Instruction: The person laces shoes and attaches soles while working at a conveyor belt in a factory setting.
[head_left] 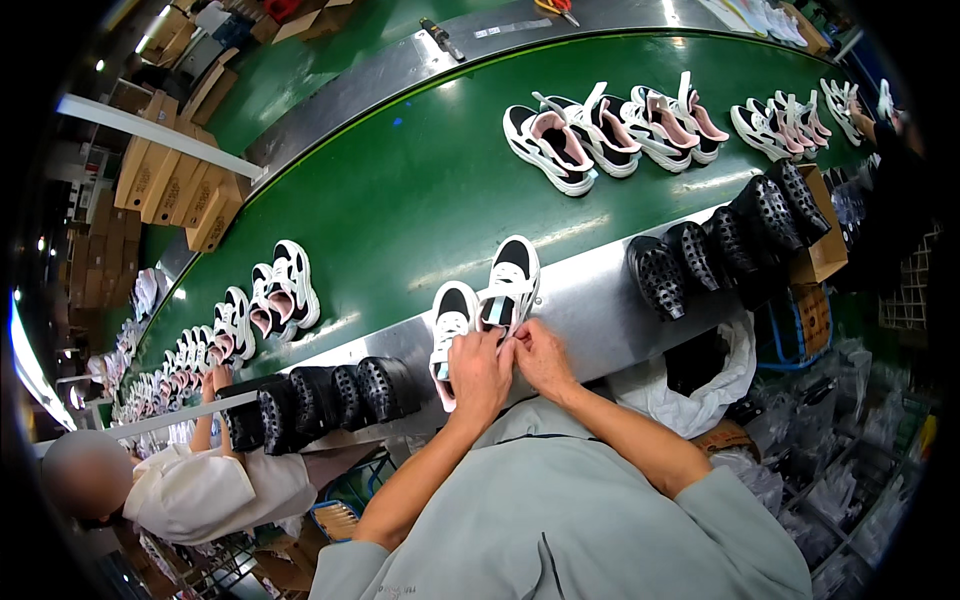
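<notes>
Two black-and-white sneakers stand side by side at the metal edge in front of me, toes pointing away. The left sneaker (455, 322) is partly covered by my left hand (480, 372). Both hands meet at the heel end of the right sneaker (517, 262), whose pale strap crosses its front. My left fingers are bent and pressed together at its collar. Against them, my right hand (543, 357) pinches at the same heel. The fingers hide exactly what they grip there.
A green conveyor belt (400, 200) carries more sneakers (550, 150) beyond my hands. Black perforated shoe-shaped forms line the metal ledge (590, 325) on both sides. At the left a co-worker (220, 480) reaches toward sneakers. A white sack (690, 385) hangs below the ledge at right.
</notes>
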